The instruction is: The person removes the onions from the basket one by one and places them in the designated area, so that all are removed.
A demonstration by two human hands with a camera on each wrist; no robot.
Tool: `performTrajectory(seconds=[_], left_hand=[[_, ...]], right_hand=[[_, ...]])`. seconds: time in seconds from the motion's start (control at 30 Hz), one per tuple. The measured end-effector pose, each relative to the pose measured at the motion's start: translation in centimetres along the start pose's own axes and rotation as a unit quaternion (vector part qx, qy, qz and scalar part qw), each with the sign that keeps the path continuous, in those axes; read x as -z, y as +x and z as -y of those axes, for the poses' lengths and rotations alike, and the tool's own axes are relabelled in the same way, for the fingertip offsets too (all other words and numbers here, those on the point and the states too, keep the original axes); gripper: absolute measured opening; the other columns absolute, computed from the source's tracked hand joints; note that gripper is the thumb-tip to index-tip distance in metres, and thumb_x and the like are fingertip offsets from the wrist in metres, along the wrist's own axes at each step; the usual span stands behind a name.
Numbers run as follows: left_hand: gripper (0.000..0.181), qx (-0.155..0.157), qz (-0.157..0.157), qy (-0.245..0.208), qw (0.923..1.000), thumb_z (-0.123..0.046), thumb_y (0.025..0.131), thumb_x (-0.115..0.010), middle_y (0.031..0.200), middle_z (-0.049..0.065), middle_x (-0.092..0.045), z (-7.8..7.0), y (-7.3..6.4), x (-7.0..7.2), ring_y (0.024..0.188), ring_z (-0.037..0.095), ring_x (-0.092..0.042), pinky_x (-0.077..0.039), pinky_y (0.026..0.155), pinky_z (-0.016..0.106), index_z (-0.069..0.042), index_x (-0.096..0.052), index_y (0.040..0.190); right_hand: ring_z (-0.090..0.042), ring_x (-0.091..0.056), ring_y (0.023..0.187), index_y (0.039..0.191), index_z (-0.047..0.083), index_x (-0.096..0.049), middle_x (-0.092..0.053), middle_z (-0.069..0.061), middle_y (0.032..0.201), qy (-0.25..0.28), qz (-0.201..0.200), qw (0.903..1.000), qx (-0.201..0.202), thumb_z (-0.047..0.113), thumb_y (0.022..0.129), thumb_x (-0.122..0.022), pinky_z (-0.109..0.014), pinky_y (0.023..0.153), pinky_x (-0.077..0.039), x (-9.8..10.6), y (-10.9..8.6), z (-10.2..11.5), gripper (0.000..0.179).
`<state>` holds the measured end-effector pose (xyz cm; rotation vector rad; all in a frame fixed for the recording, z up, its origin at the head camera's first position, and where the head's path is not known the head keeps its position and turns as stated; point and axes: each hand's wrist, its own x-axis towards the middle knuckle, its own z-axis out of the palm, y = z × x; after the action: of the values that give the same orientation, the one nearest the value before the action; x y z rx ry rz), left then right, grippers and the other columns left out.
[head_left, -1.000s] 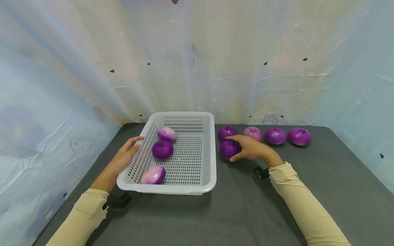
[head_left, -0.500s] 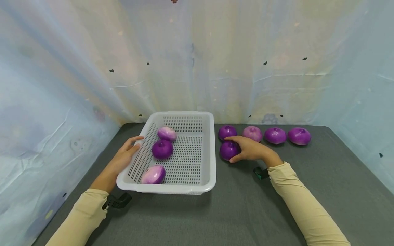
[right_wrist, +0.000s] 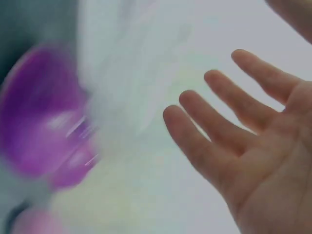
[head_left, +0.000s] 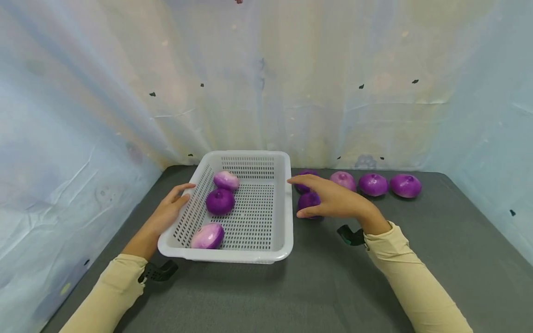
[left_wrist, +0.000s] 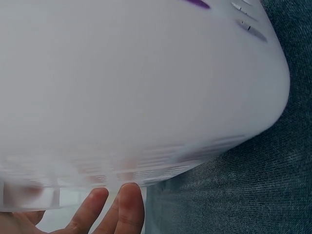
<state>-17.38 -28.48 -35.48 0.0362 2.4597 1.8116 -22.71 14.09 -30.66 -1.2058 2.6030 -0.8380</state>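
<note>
From the head camera, the right hand (head_left: 337,199) hides part of the near red onion (head_left: 306,202), the rear red onion (head_left: 302,188) and the paler onion (head_left: 343,179); whether it touches any cannot be told. The left sleeve (head_left: 106,289) and right sleeve (head_left: 416,282) run off the bottom edge. Dark marks (head_left: 152,94) behind are too small to make out. The left wrist view crops the left hand (head_left: 166,212) below and the white plastic basket (left_wrist: 146,73) above. From the right wrist, the onions smear into blur, and the thumb (right_wrist: 296,17) is cut off
</note>
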Motion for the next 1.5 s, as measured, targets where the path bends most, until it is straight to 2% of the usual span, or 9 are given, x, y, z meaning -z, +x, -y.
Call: performTrajectory(seconds=[0.13, 0.27, 0.43, 0.6, 0.83, 1.1, 1.23, 1.3, 1.5], left_hand=[[0.047, 0.002, -0.005, 0.010, 0.9999, -0.032, 0.109, -0.034, 0.150, 0.035, -0.036, 0.0, -0.1, 0.1, 0.116, 0.040, -0.064, -0.061, 0.081, 0.044, -0.017, -0.025, 0.153], [0.048, 0.007, -0.011, 0.015, 0.9998, -0.034, 0.109, -0.033, 0.151, 0.034, -0.037, 0.1, -0.4, 0.4, 0.114, 0.037, -0.066, -0.061, 0.081, 0.045, -0.019, -0.024, 0.153], [0.045, 0.009, -0.003, -0.008, 0.9999, -0.036, 0.109, -0.034, 0.152, 0.033, -0.035, 0.3, -0.5, 0.6, 0.113, 0.031, -0.066, -0.060, 0.083, 0.043, -0.022, -0.027, 0.151], [0.047, 0.003, -0.002, 0.005, 1.0000, -0.035, 0.109, -0.033, 0.149, 0.035, -0.038, 0.5, -0.4, 0.5, 0.110, 0.032, -0.068, -0.061, 0.081, 0.042, -0.017, -0.025, 0.152], [0.048, 0.014, -0.012, 0.029, 0.9994, -0.034, 0.109, -0.033, 0.150, 0.035, -0.036, 0.3, -0.3, 0.2, 0.111, 0.032, -0.067, -0.061, 0.080, 0.045, -0.017, -0.024, 0.154], [0.048, 0.000, -0.020, 0.035, 0.9992, -0.032, 0.109, -0.033, 0.147, 0.035, -0.038, 0.4, -0.4, 0.4, 0.112, 0.036, -0.066, -0.062, 0.078, 0.043, -0.016, -0.024, 0.153], [0.048, -0.003, -0.021, 0.035, 0.9992, -0.032, 0.109, -0.033, 0.146, 0.035, -0.038, 0.5, -0.4, 0.4, 0.113, 0.038, -0.065, -0.061, 0.079, 0.044, -0.016, -0.024, 0.153], [0.048, -0.004, -0.021, 0.033, 0.9992, -0.033, 0.109, -0.034, 0.146, 0.035, -0.038, 0.6, -0.4, 0.4, 0.111, 0.036, -0.066, -0.061, 0.079, 0.044, -0.016, -0.024, 0.153], [0.046, -0.009, -0.012, 0.008, 0.9999, -0.033, 0.109, -0.034, 0.145, 0.035, -0.038, 0.7, -0.4, 0.4, 0.101, 0.025, -0.070, -0.062, 0.076, 0.045, -0.016, -0.026, 0.151]], right_hand=[[-0.016, -0.033, 0.147, 0.153, 0.028, -0.036, -0.033, 0.007, 0.160, -0.006, 0.039, 0.9977, 0.055, 0.044, 0.085, -0.077, -0.047, 0.117, -0.037, 0.3, 0.6, 5.0, 0.081], [-0.011, -0.031, 0.147, 0.153, 0.029, -0.036, -0.034, 0.009, 0.159, -0.047, 0.078, 0.9898, 0.109, 0.044, 0.088, -0.074, -0.041, 0.118, -0.035, 0.4, 3.6, 8.7, 0.077], [-0.012, -0.037, 0.145, 0.151, 0.024, -0.042, -0.043, 0.006, 0.155, -0.104, 0.116, 0.9764, 0.149, 0.037, 0.088, -0.076, -0.035, 0.120, -0.033, -1.1, 8.9, 11.3, 0.072], [-0.009, -0.042, 0.142, 0.147, 0.026, -0.048, -0.049, 0.010, 0.151, -0.150, 0.166, 0.9636, 0.147, 0.031, 0.087, -0.078, -0.031, 0.118, -0.035, -4.6, 12.6, 12.9, 0.067], [-0.005, -0.043, 0.139, 0.144, 0.036, -0.050, -0.050, 0.017, 0.148, -0.178, 0.235, 0.9498, 0.104, 0.032, 0.083, -0.080, -0.032, 0.118, -0.037, -9.0, 14.1, 13.6, 0.068], [-0.005, -0.055, 0.120, 0.140, 0.030, -0.054, -0.060, 0.013, 0.133, -0.201, 0.256, 0.9406, 0.098, 0.030, 0.083, -0.082, -0.027, 0.108, -0.045, -10.2, 14.8, 13.4, 0.063], [-0.008, -0.060, 0.115, 0.147, 0.027, -0.043, -0.064, 0.006, 0.130, -0.187, 0.251, 0.9475, 0.068, 0.034, 0.089, -0.075, -0.027, 0.103, -0.049, -10.1, 14.9, 12.7, 0.067], [-0.011, -0.059, 0.121, 0.153, 0.026, -0.034, -0.062, 0.003, 0.135, -0.167, 0.252, 0.9521, 0.046, 0.039, 0.094, -0.068, -0.030, 0.106, -0.047, -10.0, 15.0, 12.1, 0.070], [-0.021, -0.041, 0.144, 0.159, 0.035, -0.012, -0.038, -0.002, 0.159, -0.091, 0.246, 0.9647, -0.020, 0.045, 0.102, -0.049, -0.043, 0.121, -0.032, -9.7, 15.4, 10.0, 0.068]])
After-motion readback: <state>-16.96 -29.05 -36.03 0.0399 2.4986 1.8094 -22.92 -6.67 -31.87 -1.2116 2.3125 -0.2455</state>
